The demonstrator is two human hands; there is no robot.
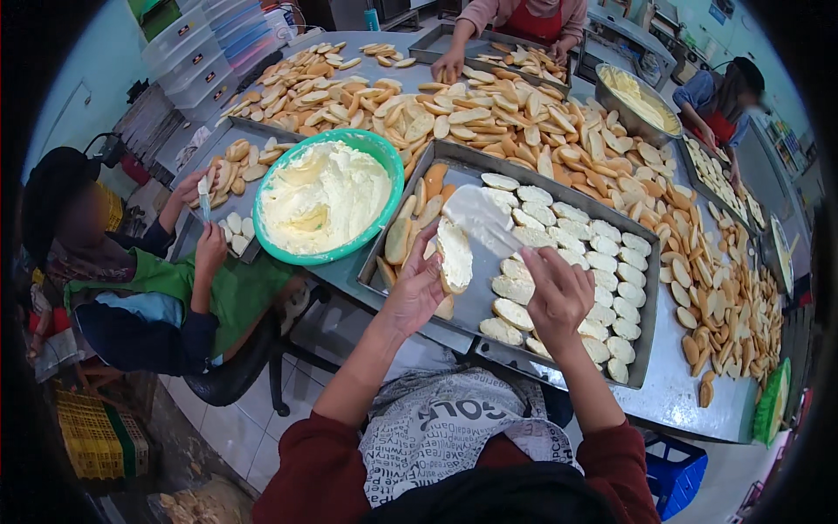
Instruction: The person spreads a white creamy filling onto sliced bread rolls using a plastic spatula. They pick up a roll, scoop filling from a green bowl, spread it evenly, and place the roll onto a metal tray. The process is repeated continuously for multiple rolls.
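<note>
My left hand [415, 290] holds a slice of bread [456, 255] upright, its face coated with pale cream. In my right hand [560, 295] is a spatula [496, 229], its whitish blade blurred and reaching toward that slice. Both hands are over a large metal tray [646, 336]. On the tray's right side lie rows of cream-coated bread slices [602, 262]; uncoated slices [399, 242] stand along its left side. To the left, a green basin [394, 155] holds a big mass of pale cream [327, 196].
Loose bread slices [489, 113] are heaped across the metal table [672, 397]. A co-worker [188, 288] at left spreads a piece over another tray. Two other people [528, 22] work at the far side and right. A metal bowl of cream [642, 100] stands far right.
</note>
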